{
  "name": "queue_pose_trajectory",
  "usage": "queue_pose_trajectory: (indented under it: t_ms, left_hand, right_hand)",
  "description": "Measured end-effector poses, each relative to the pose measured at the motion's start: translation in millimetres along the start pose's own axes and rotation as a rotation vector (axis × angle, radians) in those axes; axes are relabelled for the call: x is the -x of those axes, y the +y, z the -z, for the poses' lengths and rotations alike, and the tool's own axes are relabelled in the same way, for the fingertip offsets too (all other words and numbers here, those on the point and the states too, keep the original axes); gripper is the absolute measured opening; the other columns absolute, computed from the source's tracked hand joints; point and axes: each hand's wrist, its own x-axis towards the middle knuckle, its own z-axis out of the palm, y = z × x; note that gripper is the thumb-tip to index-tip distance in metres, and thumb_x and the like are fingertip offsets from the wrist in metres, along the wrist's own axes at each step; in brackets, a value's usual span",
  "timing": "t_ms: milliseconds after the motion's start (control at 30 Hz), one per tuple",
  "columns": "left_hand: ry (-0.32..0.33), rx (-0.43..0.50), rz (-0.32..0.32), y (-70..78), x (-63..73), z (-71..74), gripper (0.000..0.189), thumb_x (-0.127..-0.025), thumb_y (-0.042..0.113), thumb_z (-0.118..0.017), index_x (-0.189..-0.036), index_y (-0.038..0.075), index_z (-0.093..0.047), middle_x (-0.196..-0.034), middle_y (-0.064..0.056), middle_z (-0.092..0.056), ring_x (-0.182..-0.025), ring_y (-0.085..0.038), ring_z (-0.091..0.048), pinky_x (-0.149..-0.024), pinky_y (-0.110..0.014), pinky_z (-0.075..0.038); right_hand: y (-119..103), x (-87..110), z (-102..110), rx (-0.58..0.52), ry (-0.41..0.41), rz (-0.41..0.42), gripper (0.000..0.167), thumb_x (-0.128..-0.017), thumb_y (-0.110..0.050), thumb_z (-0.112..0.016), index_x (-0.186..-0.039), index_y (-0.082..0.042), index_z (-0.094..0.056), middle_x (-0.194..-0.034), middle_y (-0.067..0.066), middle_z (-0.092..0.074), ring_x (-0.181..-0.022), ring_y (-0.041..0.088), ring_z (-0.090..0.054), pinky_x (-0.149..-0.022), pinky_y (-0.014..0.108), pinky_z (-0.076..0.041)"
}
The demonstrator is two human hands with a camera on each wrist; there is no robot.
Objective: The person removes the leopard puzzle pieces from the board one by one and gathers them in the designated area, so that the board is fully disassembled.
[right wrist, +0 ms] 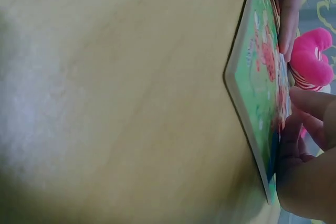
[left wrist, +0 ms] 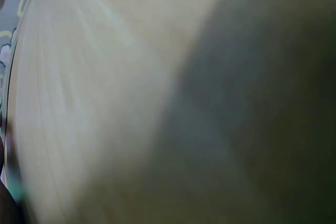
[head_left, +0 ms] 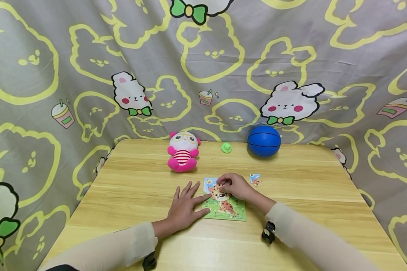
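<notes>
Head: one puzzle (head_left: pixel 224 203), lower centre, mostly assembled by my judgement; one loose piece (head_left: pixel 255 178), right of it on the bench (head_left: pixel 122 180), apparently left to fit. Left hand (head_left: pixel 184 211) flat, fingers spread, at puzzle's left edge. Right hand (head_left: pixel 236 186) bent over its top; grip cannot be told. Behind: one panda, one duck, one ball.
Left wrist: blurred.
Right wrist: puzzle at right edge, both hands there.
</notes>
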Motion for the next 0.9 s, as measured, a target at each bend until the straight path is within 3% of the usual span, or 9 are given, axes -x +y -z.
queue_pose_trajectory:
  t_ms: [167,267,500,900]
  left_hand:
    - [0.002,-0.005,0.001,-0.2,0.1,-0.3,0.053,-0.097,0.066,-0.057,-0.146,0.046,-0.057,-0.170,-0.006,-0.027,-0.158,-0.037,-0.016,-0.119,-0.073,-0.003]
    - [0.003,-0.008,0.002,-0.2,0.1,-0.3,0.053,-0.096,0.066,-0.057,-0.146,0.047,-0.057,-0.170,-0.006,-0.028,-0.158,-0.037,-0.016,-0.119,-0.073,-0.004]
    - [0.004,-0.007,0.006,0.2,0.1,0.9,0.053,-0.096,0.067,-0.058,-0.145,0.046,-0.058,-0.169,-0.007,-0.029,-0.158,-0.037,-0.017,-0.118,-0.073,-0.004]
    - [0.005,-0.013,-0.007,0.1,0.2,-0.2,0.053,-0.097,0.066,-0.057,-0.146,0.046,-0.057,-0.170,-0.007,-0.028,-0.158,-0.037,-0.017,-0.118,-0.073,-0.004]
  right_hand:
    - [1,-3.1,-1,0.006,-0.024,-0.012,0.029,-0.089,-0.009,-0.081,-0.117,-0.008,-0.074,-0.094,0.005,-0.061,-0.065,0.015,-0.055,-0.057,0.027,-0.049]
    - [-1,-5.3,-1,0.067,-0.031,-0.006,0.032,-0.087,-0.012,-0.084,-0.118,-0.010,-0.075,-0.094,0.005,-0.059,-0.067,0.014,-0.054,-0.061,0.027,-0.048]
    - [-9,-7.6,-2,0.204,-0.038,0.003,0.025,-0.085,-0.010,-0.085,-0.107,-0.013,-0.076,-0.089,0.005,-0.056,-0.079,0.017,-0.049,-0.071,0.031,-0.042]
    - [-19,-7.6,-6,0.270,-0.024,-0.074,0.021,-0.084,-0.012,-0.087,-0.098,-0.019,-0.072,-0.096,0.004,-0.053,-0.088,0.020,-0.046,-0.077,0.035,-0.040]
